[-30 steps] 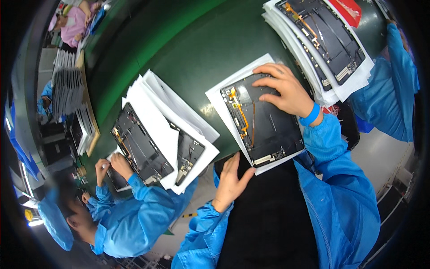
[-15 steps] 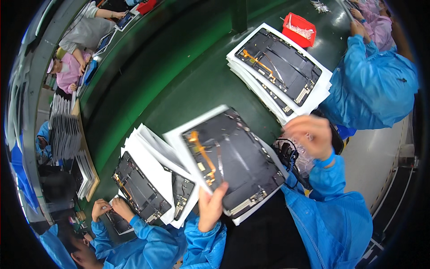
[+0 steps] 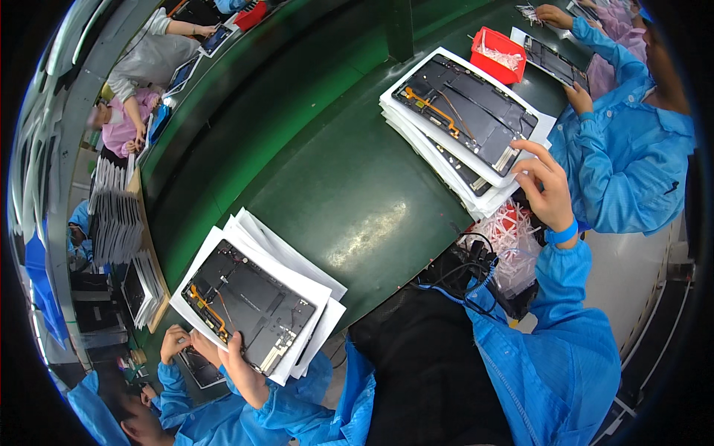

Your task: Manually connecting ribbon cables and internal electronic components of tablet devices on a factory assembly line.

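Note:
A black tablet back housing (image 3: 249, 297) with an orange flex cable lies with a white sheet on top of the left paper stack. My left hand (image 3: 242, 372) holds its near edge, thumb on top and the other fingers hidden underneath. At the right, a similar tablet housing (image 3: 468, 111) tops another stack of white sheets (image 3: 431, 152). My right hand (image 3: 549, 189) is at that housing's near right corner, fingers bent and apart, fingertips at the edge of the housing and its sheet. No firm hold shows there.
A red bin (image 3: 497, 56) of white strips stands beyond the right stack. Below that stack are a clear bag of strips (image 3: 513, 249) and black cables (image 3: 476, 264). Co-workers in blue sit at both sides, one handling a housing (image 3: 554, 59). The green table (image 3: 357, 178) spans between the stacks.
My left hand has carried the housing and its sheet left onto the left stack. My right hand has moved up to the right stack's corner. The right co-worker has drawn a housing closer.

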`<move>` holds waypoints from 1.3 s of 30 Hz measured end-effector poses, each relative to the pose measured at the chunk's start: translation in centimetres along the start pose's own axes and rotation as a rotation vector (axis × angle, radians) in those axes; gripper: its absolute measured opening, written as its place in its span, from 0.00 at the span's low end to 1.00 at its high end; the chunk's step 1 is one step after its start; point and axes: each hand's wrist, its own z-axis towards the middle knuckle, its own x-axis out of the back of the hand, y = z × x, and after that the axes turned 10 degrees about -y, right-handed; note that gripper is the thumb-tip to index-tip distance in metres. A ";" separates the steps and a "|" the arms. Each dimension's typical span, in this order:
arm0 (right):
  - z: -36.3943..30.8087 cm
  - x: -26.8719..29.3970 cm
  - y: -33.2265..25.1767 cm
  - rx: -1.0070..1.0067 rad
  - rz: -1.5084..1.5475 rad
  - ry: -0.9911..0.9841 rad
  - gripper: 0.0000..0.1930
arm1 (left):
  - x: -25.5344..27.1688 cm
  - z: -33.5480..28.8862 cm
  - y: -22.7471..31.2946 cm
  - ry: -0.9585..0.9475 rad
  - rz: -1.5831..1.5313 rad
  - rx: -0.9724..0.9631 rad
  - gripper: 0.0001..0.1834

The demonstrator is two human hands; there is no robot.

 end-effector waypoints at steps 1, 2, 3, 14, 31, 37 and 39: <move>0.1 -0.2 0.2 0.003 0.065 0.015 0.08 | 0.9 0.2 -0.5 -0.038 0.101 -0.008 0.24; 0.3 -0.4 0.3 0.007 0.131 0.030 0.08 | 1.7 0.5 -1.2 -0.075 0.199 -0.026 0.23; 0.6 -0.8 0.5 0.078 0.129 0.064 0.08 | 4.3 1.1 -2.1 -0.134 0.348 -0.025 0.23; -3.9 -9.9 -7.7 0.436 0.067 -0.014 0.14 | -15.9 -5.5 -2.2 -1.076 -0.265 -0.027 0.37; 4.4 -17.0 -7.4 0.261 0.027 -0.421 0.07 | -18.9 -7.3 -12.3 -0.914 -0.244 0.196 0.26; 4.3 -18.7 -6.3 0.225 0.035 -0.429 0.05 | -15.0 -6.7 -8.1 -0.670 0.402 0.121 0.17; 4.2 -18.3 -6.8 0.194 0.100 -0.454 0.05 | -14.5 -6.6 -6.5 -0.820 0.211 0.338 0.20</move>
